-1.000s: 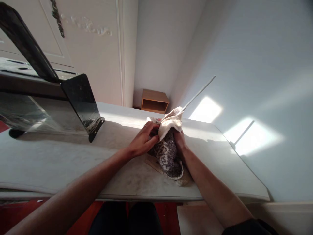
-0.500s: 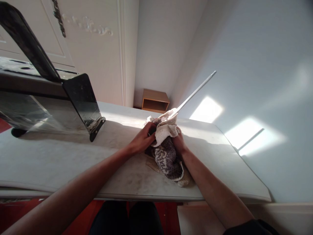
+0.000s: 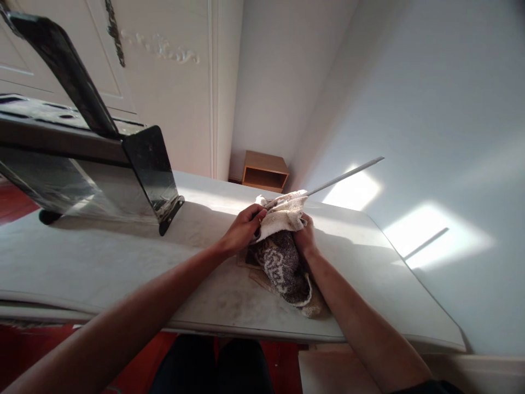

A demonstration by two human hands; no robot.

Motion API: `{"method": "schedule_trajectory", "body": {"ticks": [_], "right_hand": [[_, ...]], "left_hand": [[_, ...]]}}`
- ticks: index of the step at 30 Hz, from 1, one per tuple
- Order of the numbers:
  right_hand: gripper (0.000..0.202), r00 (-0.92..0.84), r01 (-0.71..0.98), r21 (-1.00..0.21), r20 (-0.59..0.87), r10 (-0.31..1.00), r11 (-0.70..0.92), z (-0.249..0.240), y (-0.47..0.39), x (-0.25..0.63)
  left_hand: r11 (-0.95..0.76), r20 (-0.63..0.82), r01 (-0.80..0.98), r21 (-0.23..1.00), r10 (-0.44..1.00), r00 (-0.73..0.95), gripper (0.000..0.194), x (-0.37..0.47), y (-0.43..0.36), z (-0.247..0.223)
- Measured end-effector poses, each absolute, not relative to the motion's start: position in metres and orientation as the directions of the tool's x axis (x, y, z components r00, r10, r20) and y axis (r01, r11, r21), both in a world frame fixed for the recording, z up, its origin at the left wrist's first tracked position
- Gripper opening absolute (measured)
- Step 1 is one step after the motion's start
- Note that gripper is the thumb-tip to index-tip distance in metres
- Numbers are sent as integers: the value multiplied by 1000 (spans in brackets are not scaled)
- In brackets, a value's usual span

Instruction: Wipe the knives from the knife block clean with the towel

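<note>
A bunched towel (image 3: 283, 265), dark brown with a pale pattern and an off-white underside, lies on the white tabletop (image 3: 197, 284). From its upper folds a thin, straight metal rod (image 3: 348, 174) sticks out up and to the right; its lower end is hidden in the cloth. My left hand (image 3: 245, 227) is closed on the towel's upper left side, thumb and fingers pinching the fold. On the opposite side my right hand (image 3: 304, 235) grips the towel too, its fingers partly hidden behind the cloth.
At the left stands a black-framed box with clear sides (image 3: 110, 189) and a slanting black bar (image 3: 69, 71). A small wooden cubby (image 3: 266, 161) sits beyond the table's far edge. The cream cabinet (image 3: 172, 98) is behind, and a pale wall (image 3: 430, 120) rises on the right.
The rod has tipped lower and further to the right. My left hand has shifted slightly on the folds, and the towel's upper part has turned with it. The view has moved a little.
</note>
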State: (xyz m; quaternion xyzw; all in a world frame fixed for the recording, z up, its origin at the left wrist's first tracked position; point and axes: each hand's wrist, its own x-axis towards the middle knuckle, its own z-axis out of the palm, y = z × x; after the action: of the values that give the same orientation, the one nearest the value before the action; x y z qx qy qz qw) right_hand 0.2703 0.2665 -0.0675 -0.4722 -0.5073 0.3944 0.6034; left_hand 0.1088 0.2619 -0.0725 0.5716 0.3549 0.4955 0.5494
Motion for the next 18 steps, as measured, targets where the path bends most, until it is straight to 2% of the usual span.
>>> {"method": "schedule_trajectory", "body": {"ticks": [5,13,15,18], "right_hand": [[19,191,-103,-958,244,951,267,-69,266,274],[45,236,-365,-928,-8,972,80,-74,271,277],[47,247,-362,-931,-42,968,52,-72,271,278],[39,261,-224,-973,1,965,61,-71,272,282]], "left_hand": [[-250,287,-215,944,944,161,38,101,267,-67],[-380,397,-226,897,917,32,33,87,265,-51],[-395,414,-255,882,910,20,36,88,256,-46],[-371,404,-306,877,914,49,39,89,238,-38]]}}
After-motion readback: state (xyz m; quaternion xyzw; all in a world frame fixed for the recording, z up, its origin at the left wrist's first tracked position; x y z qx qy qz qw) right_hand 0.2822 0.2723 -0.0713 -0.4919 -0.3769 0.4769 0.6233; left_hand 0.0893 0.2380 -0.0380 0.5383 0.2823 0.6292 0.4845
